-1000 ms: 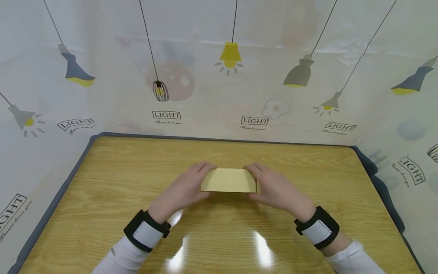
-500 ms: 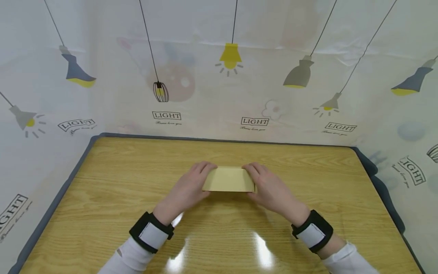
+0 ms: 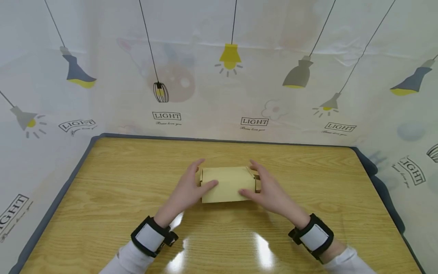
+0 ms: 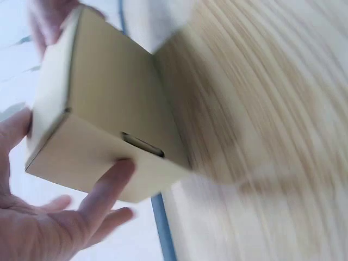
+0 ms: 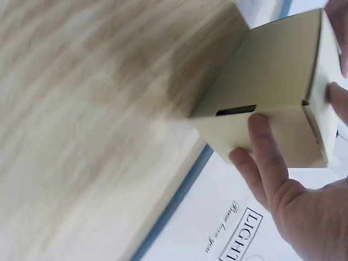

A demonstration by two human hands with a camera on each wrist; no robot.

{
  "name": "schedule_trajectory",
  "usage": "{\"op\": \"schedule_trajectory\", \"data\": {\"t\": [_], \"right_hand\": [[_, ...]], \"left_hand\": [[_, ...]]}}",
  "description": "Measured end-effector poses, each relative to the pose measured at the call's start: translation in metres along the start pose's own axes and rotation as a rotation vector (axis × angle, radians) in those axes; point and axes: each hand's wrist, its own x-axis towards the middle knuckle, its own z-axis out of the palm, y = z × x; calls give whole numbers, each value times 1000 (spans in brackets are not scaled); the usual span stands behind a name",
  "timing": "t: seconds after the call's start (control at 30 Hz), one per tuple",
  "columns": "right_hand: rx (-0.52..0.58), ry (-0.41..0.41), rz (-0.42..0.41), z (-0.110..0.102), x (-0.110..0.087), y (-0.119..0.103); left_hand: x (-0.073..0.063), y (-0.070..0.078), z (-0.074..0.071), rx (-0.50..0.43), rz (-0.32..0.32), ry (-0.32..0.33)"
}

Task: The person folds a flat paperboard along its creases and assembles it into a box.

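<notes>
A small pale yellow cardboard box (image 3: 227,184) lies between my two hands on the wooden table. My left hand (image 3: 187,190) is at the box's left end, thumb (image 3: 209,185) on the upper face. In the left wrist view, one of its fingers (image 4: 111,187) touches the end panel beside a dark slot. My right hand (image 3: 272,192) is at the right end, its thumb (image 3: 249,194) also on the upper face. Two of its fingers (image 5: 266,149) lie against the end panel in the right wrist view. Both hands have spread, fairly straight fingers. The box's underside is hidden.
The wooden table (image 3: 137,163) has a dark border and shows bright reflections towards its front. A pale cloth (image 3: 205,91) printed with lamps and "LIGHT" stands behind and at both sides. Each wrist wears a black strap (image 3: 154,236).
Both hands have loosened their grip on the box. The thumbs have moved from its near lower edge onto the upper face, and the fingers have spread. The box now shows a different, tilted face.
</notes>
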Motion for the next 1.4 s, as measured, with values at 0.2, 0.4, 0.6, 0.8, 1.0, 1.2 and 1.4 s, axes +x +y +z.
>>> {"op": "schedule_trajectory", "data": {"t": [0.2, 0.4, 0.6, 0.8, 1.0, 1.2, 1.4], "right_hand": [[39, -25, 82, 0, 0, 1], [1, -4, 75, 2, -1, -2], [-42, 24, 61, 7, 0, -4], [-74, 58, 48, 11, 6, -6], [-70, 58, 89, 13, 12, -9], [-81, 77, 104, 18, 21, -10], [-75, 82, 138, 21, 29, -9]], "left_hand": [[-5, 7, 0, -52, -111, -23], [-8, 8, 5, 23, -101, -30], [-5, 4, 8, 33, -88, -31], [3, 0, 7, 34, -66, -22], [12, -2, 6, 51, -59, -23], [18, -2, 6, 83, -59, -11], [26, 2, 7, 138, -42, 18]]}}
